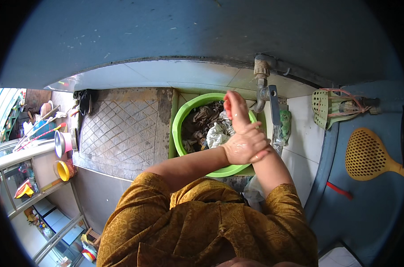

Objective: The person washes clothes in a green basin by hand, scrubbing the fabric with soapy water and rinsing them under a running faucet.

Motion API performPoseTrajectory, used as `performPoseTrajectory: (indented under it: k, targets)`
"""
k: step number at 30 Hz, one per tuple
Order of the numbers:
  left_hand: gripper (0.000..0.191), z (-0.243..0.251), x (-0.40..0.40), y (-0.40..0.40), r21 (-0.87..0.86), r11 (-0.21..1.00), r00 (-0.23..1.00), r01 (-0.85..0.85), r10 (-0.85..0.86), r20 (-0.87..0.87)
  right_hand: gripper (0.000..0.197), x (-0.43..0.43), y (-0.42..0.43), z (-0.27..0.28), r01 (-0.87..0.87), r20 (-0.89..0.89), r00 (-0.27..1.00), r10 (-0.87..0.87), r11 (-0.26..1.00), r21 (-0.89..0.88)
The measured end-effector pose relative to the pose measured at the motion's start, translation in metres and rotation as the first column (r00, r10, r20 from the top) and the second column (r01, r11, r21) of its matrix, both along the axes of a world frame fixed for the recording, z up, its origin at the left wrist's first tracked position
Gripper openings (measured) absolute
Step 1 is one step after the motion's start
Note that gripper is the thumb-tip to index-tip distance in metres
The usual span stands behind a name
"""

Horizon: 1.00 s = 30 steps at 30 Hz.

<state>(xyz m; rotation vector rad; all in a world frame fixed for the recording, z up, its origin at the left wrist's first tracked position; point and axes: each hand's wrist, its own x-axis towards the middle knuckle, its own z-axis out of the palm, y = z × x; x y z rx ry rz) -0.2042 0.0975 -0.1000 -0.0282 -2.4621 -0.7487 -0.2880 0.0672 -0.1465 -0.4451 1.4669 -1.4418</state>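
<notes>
My left hand [246, 144] is wrapped around my right wrist, and its skin looks wet. My right hand [237, 108] points away from me, seen edge-on, with its fingers loosely bent and nothing visible in it. Both hands are over a light green plastic basin [177, 125]. Inside the basin lie dark, crumpled cloths [202, 116] and a white cloth [216, 135]. Just right of my right hand, a metal water tap [262, 91] with a grey lever handle [273, 103] comes out of the wall. My forearms hide part of the basin.
Left of the basin is a raised slab [121, 130] with a crosshatched surface. A green scouring pad in plastic [284, 128] lies right of the tap. A pale perforated holder [322, 108] and a yellow perforated skimmer [367, 153] hang at right. Buckets [64, 170] stand at far left.
</notes>
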Motion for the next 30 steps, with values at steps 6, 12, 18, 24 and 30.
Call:
performPoseTrajectory:
  k: [6, 12, 18, 24, 30]
  targets:
    - [0.043, -0.005, -0.038, -0.063, -0.103, 0.990, 0.537, -0.097, 0.139, 0.832, 0.052, -0.023, 0.022, 0.011, -0.720, -0.893, -0.243, 0.380, 0.546, 0.429]
    - [0.076, -0.060, -0.003, -0.139, 0.948, 0.069, 0.885, -0.311, -0.341, 0.316, 0.029, -0.039, 0.029, 0.027, -0.543, -0.739, 0.551, 0.388, 0.839, 0.036]
    - [0.024, -0.014, -0.018, -0.072, 0.919, -0.395, 0.998, -0.012, -0.057, -0.012, 0.042, -0.011, 0.010, 0.021, 0.241, 0.353, 0.919, -0.176, 0.959, -0.147]
    - [0.030, -0.006, -0.040, -0.055, 0.896, -0.416, 0.912, -0.156, 0.287, 0.292, 0.036, -0.014, 0.014, 0.007, 0.152, -0.310, 0.935, -0.170, 0.985, -0.081]
    - [0.041, -0.010, -0.016, -0.067, 0.969, -0.191, 0.972, -0.156, -0.206, 0.116, 0.037, -0.047, 0.027, 0.027, -0.070, 0.630, 0.766, 0.129, 0.991, -0.117]
